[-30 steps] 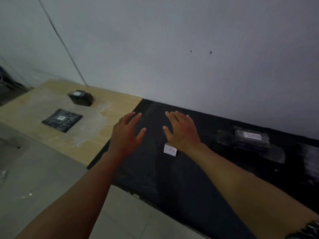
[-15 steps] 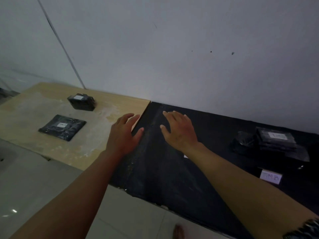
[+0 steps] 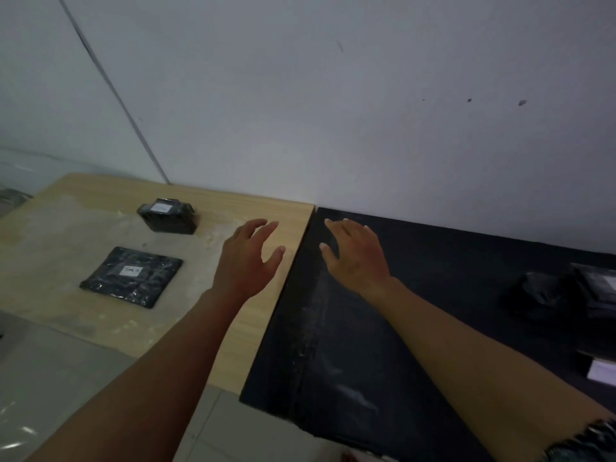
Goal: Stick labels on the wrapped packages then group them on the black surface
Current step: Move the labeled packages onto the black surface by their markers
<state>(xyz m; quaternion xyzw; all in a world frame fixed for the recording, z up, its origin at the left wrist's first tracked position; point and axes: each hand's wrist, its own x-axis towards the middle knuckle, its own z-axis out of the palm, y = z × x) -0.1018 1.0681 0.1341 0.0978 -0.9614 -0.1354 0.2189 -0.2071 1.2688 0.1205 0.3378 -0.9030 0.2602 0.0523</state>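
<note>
Two black wrapped packages lie on the wooden table, each with a white label: a flat square package in front and a thick boxy package behind it. My left hand hovers open over the table's right part, empty. Just right of it, my right hand hovers open over the left end of the black surface, also empty. More wrapped packages are piled at the right edge of the black surface. A white label sheet lies at the far right.
A white wall runs right behind both surfaces. Grey floor tiles lie in front of the wooden table. Something dark sits at the far left edge, mostly cut off.
My view and both hands have swung left: the left hand now hangs over the wooden table, the right one over the black surface's left end. The pile and the loose label slid toward the right edge.
</note>
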